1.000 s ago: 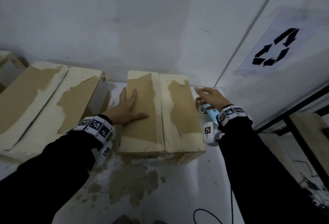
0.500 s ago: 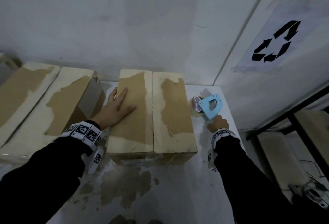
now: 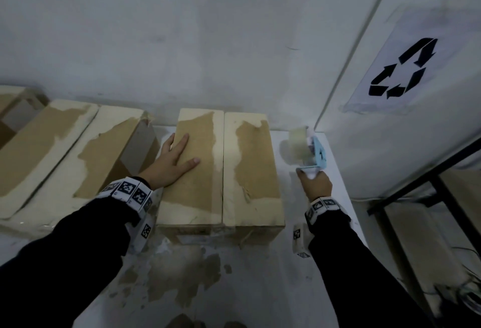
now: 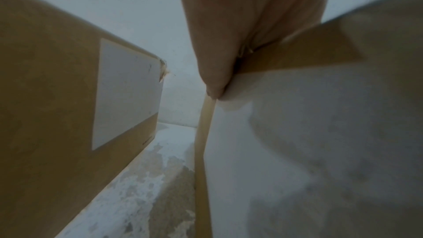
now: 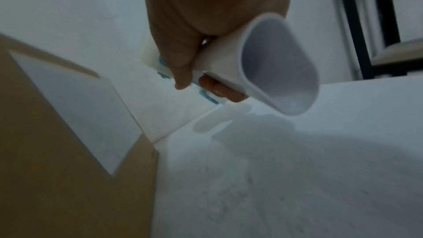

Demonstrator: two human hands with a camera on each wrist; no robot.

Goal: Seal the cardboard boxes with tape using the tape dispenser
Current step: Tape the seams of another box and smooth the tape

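A cardboard box (image 3: 250, 171) with both top flaps folded down stands in the middle of the white table (image 3: 273, 288). My left hand (image 3: 171, 165) lies flat on its left flap, fingers straight; in the left wrist view a finger (image 4: 228, 42) presses the box edge (image 4: 297, 133). Right of the box my right hand (image 3: 316, 185) grips the white handle (image 5: 270, 64) of a light blue tape dispenser (image 3: 316, 154), lifted off the table, with its clear tape roll (image 3: 298, 148) turned toward the box. The box's centre seam (image 3: 223, 171) bears no fresh tape.
A second, larger cardboard box (image 3: 78, 150) sits at the left, close beside the first; its side with a white label (image 4: 123, 93) shows in the left wrist view. White walls close off the back and right. A black metal frame (image 3: 416, 187) stands right of the table.
My right hand took hold of the tape dispenser, lifted it and turned it so the roll faces the box. The left hand stayed flat on the left flap.
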